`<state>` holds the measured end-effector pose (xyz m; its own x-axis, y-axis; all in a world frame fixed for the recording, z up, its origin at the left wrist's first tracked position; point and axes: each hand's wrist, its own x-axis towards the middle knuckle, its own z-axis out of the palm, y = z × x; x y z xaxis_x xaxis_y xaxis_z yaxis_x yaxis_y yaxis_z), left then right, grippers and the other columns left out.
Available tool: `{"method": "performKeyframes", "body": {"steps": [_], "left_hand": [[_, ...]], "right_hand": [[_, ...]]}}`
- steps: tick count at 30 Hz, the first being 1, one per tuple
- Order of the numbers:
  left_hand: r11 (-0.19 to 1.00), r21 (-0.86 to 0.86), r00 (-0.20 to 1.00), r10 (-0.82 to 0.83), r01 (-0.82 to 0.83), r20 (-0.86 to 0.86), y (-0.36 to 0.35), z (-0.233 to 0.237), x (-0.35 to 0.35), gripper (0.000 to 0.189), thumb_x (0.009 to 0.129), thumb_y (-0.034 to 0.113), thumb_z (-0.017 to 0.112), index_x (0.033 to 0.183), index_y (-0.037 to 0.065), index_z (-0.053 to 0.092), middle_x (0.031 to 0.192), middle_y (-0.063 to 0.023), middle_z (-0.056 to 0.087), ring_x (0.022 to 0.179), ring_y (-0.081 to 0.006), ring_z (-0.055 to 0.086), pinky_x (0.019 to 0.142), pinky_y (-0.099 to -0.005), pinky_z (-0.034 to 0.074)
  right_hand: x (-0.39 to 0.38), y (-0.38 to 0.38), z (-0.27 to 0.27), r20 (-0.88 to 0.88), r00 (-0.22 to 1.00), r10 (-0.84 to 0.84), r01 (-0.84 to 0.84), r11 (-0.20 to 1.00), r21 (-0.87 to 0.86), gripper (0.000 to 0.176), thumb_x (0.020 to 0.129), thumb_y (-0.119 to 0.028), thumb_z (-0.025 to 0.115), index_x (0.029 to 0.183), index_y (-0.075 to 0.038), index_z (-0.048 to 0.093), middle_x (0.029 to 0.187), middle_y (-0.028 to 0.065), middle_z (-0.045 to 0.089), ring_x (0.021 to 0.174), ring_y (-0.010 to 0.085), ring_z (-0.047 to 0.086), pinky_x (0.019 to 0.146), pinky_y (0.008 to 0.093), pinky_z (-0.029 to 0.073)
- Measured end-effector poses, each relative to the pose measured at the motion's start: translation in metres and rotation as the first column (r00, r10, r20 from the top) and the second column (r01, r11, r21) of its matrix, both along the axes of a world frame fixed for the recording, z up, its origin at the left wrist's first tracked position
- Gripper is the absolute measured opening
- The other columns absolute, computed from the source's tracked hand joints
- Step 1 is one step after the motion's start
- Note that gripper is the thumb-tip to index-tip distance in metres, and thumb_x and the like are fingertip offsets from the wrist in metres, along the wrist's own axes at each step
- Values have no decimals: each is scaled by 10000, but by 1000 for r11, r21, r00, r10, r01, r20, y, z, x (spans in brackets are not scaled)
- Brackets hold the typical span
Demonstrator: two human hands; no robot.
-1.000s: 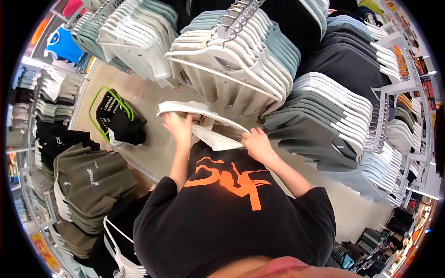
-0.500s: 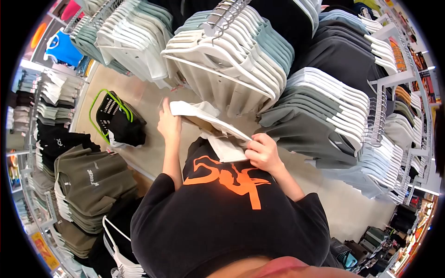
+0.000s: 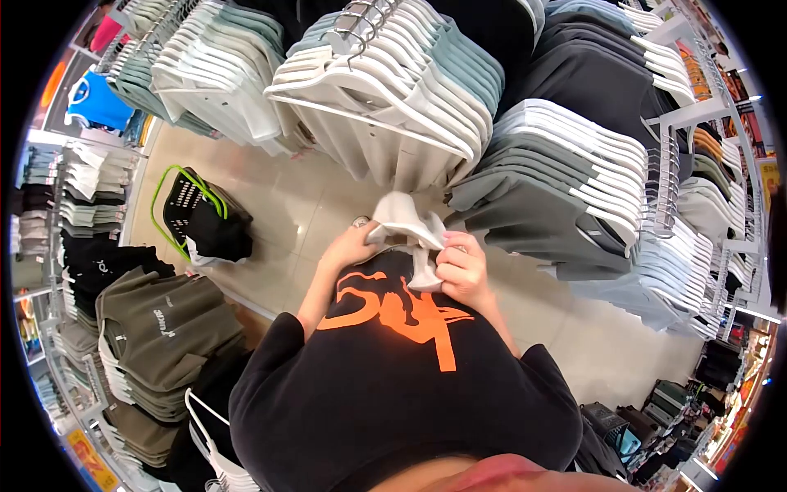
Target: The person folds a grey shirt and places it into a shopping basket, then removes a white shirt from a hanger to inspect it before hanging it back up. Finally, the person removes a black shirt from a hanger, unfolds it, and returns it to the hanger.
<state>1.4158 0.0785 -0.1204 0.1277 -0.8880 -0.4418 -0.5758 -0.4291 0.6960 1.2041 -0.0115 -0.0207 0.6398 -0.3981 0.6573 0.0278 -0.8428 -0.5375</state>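
An off-white garment (image 3: pixel 399 215), bunched and folded, is held up between my two hands in front of my chest; its exact kind does not show. My left hand (image 3: pixel 348 248) grips its left end, the fingers partly hidden behind the cloth. At the right end, my right hand (image 3: pixel 463 269) pinches it with thumb and fingers, and a short strip of cloth hangs down beside that hand. Just beyond my hands is a rail of cream and teal tops on white hangers (image 3: pixel 369 90).
A black basket with green handles (image 3: pixel 193 201) stands on the floor to the left, dark clothing in it. Dark grey shirts (image 3: pixel 533 209) hang close on the right. Olive shirts (image 3: pixel 168 324) and white hangers (image 3: pixel 217 459) are at the lower left.
My left hand has moved right and down toward my right hand. The garment, stretched out between them before, is now bunched up. My right hand has barely shifted.
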Motion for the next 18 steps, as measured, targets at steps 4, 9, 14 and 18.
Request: {"method": "performKeyframes", "body": {"steps": [4,9,14,18], "left_hand": [[996,-90,979,-20,2,-201,-3,-17,-11,310,820,259,538,1085,99,551,890,-167,612,818,-270,593,749,-336,440],[857,-356,867,184,-372,-464,-7,1,35,271,775,-50,454,1024,-2,549,958,-73,599,943,-129,538,842,-244,401],[834,-466,952,216,-295,-217,-20,96,25,279,768,-40,417,1014,34,525,795,-65,601,659,-90,537,598,-228,435],[626,-626,878,417,-464,-234,-16,109,22,268,766,-41,378,995,23,502,781,-73,584,686,-108,537,633,-222,424]], "right_hand": [[-2,6,-3,93,983,155,-163,983,84,206,456,51,594,501,-30,410,588,35,460,746,225,538,740,386,502],[-8,0,-3,-314,892,327,-272,940,205,128,504,50,542,569,-36,473,574,89,495,737,230,559,868,387,427],[-8,-14,-39,-783,623,-5,-309,917,-251,38,633,-51,548,651,-75,572,599,50,522,788,206,523,978,447,310],[-3,-25,-39,-815,555,-167,-260,896,-360,54,646,-90,543,621,-86,590,642,31,555,791,171,525,928,455,352]]}}
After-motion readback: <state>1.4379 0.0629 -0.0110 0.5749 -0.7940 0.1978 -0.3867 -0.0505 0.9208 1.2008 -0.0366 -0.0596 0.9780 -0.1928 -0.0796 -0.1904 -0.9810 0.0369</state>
